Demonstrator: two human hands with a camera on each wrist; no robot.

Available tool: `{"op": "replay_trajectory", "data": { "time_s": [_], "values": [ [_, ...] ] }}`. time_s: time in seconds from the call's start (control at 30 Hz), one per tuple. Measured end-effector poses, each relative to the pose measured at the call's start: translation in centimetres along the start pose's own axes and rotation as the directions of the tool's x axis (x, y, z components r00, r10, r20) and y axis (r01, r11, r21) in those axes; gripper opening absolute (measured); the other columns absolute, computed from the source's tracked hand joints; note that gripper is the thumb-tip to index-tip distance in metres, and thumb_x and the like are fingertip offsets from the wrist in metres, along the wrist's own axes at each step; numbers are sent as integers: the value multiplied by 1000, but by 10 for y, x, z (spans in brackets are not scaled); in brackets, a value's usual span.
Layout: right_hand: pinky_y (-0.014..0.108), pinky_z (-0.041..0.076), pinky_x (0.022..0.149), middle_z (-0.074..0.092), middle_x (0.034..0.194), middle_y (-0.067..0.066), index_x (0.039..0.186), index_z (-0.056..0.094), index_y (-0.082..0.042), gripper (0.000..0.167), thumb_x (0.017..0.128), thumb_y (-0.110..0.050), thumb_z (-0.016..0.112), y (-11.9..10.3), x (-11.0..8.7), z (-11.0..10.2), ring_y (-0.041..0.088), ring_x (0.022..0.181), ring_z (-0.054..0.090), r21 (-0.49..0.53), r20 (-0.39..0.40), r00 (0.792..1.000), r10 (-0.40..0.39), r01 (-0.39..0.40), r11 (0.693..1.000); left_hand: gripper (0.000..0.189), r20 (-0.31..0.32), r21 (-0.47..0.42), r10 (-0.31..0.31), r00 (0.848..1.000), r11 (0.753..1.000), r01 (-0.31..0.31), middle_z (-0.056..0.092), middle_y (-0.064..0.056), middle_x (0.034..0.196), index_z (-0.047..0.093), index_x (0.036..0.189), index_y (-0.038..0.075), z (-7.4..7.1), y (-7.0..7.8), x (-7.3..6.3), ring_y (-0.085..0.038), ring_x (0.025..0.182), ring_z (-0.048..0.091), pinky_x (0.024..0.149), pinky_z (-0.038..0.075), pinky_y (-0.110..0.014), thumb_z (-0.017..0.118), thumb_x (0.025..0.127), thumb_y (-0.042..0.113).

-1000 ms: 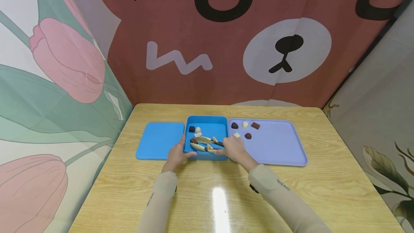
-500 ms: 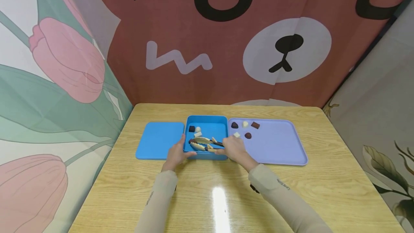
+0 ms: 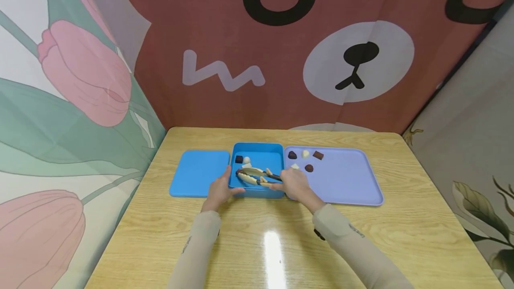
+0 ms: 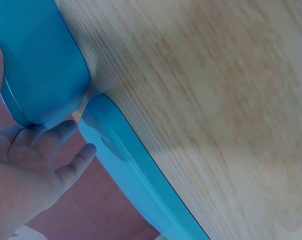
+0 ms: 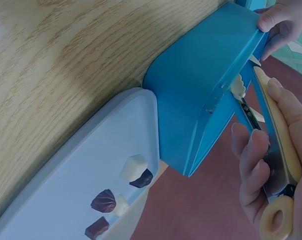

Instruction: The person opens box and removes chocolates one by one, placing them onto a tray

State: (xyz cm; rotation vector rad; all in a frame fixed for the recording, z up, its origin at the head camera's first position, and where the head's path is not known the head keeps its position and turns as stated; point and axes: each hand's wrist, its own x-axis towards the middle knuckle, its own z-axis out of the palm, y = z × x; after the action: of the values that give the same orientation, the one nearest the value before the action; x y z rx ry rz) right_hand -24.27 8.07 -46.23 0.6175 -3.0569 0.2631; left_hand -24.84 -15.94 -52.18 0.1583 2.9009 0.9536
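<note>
My left hand (image 3: 218,189) holds the near left corner of a blue box (image 3: 257,194), thumb over its front rim and fingers along the side. My right hand (image 3: 295,183) grips a pair of tongs (image 3: 253,171) with cream handles, seen up close in the right wrist view. The tongs reach left inside the box, their tips at a brown chocolate (image 3: 239,172); whether they pinch it is too small to tell. Behind them in the box sit a dark square chocolate (image 3: 239,159), a round white one (image 3: 246,160) and a white piece (image 3: 246,165) partly covered by the tongs.
A lilac tray (image 3: 345,177) adjoins the box on the right, with several dark and white chocolates (image 3: 308,168) toward its left side. Left of the box lies a flat blue lid (image 3: 198,174). All stand on a wooden table (image 3: 241,244) before a patterned cloth.
The tongs' arms have drawn closer together, and the tips have shifted slightly away from the box's front wall. My left hand stays at the box corner.
</note>
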Motion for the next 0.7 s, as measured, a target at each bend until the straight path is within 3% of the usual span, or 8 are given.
{"op": "replay_trajectory", "data": {
  "time_s": [0.23, 0.47, 0.7],
  "values": [
    [24, 20, 36, 30, 45, -4, 46, 37, -15, 53, 75, -47, 67, 8, -7, -4, 10, 41, 25, 55, 14, 999, 52, -53, 997, 102, 1, 14, -6, 1000, 1000, 6, 32, -20, 138, 16, 143, 3, 2, 0, 1, -37, 120, 38, 92, 37, -46, 70, 69, 48],
    [25, 23, 34, 39, 50, -2, 49, 45, -14, 48, 73, -47, 68, 17, -13, -9, 10, 41, 29, 64, -40, 998, 50, -47, 997, 101, 0, 2, -1, 1000, 1000, 1, 30, -21, 139, 16, 143, 2, 1, 1, -1, -37, 121, 36, 94, 35, -46, 70, 70, 46],
    [25, 21, 36, 33, 46, -4, 50, 43, -14, 49, 74, -50, 66, 24, -18, -15, 10, 42, 26, 67, -34, 996, 80, -78, 995, 99, -22, 8, 20, 1000, 1000, -19, 34, -23, 136, 17, 142, 1, 2, 1, -2, -38, 117, 41, 90, 38, -47, 71, 71, 43]
  ]
}}
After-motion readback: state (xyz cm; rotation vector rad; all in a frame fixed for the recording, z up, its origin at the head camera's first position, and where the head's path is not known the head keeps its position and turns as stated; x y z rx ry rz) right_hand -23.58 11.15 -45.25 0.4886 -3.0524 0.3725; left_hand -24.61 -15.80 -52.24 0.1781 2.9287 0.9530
